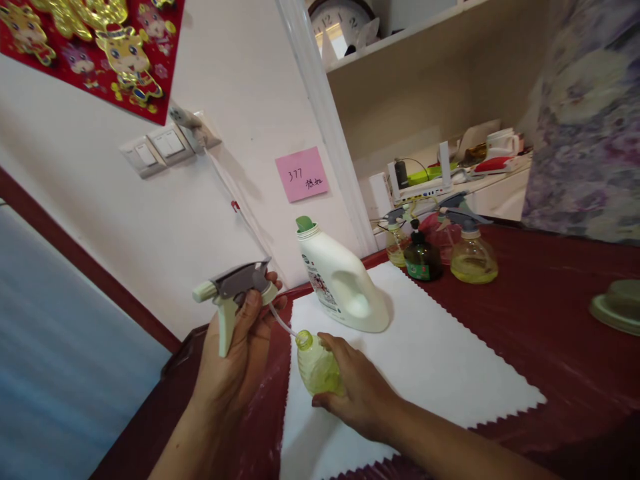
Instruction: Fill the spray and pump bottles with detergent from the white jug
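My left hand point(235, 353) is closed around a grey and pale-green spray trigger head point(234, 288), lifted off its bottle. Its thin clear tube point(283, 325) still dips into the bottle's open neck. My right hand point(357, 393) grips a small yellow-green clear bottle point(313, 363), which rests on a white cloth point(430, 353) with zigzag edges. Just behind the hands, on the cloth, stands a white detergent jug point(343, 283) with a green cap.
The cloth lies on a dark red table point(565, 327). At the back stand two spray bottles point(470, 250) with yellowish liquid and a dark bottle point(421, 257). A pale green lid point(617, 307) sits far right. A pink note point(301, 173) and wall switches point(160, 147) hang behind.
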A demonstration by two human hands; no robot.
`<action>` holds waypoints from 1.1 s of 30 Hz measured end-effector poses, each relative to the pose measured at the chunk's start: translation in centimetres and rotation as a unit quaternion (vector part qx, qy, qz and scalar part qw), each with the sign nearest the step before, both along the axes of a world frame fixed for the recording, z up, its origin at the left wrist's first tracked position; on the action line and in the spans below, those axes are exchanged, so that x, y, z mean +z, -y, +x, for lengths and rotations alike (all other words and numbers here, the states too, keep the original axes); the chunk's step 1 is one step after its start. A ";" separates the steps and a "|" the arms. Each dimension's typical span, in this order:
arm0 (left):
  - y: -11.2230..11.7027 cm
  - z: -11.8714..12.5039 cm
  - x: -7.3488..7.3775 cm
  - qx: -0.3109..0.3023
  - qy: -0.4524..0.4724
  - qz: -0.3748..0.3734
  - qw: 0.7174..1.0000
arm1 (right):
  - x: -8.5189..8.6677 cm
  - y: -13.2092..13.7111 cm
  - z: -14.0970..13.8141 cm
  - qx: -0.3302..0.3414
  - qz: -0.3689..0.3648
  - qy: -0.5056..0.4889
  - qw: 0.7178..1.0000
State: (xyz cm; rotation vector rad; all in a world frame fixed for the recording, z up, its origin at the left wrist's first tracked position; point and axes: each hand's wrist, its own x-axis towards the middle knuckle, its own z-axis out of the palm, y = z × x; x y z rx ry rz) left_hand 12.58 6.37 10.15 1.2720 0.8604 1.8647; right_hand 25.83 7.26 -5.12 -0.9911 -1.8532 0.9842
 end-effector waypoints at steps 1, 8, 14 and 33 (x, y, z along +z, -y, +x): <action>0.0 0.0 -0.5 -0.001 0.001 -0.009 1.000 | 0.1 0.0 0.0 -0.001 -0.001 0.002 1.000; -0.2 -0.1 -5.8 0.012 -0.029 -0.120 0.992 | 0.3 0.1 0.0 0.008 0.008 0.010 1.000; -0.6 -1.2 -9.5 -0.001 -0.097 -0.152 0.984 | 0.4 0.1 0.1 0.004 0.011 0.009 1.000; 0.2 -1.9 -11.3 0.038 -0.164 -0.120 0.978 | 0.3 0.1 0.0 -0.009 0.009 0.012 1.000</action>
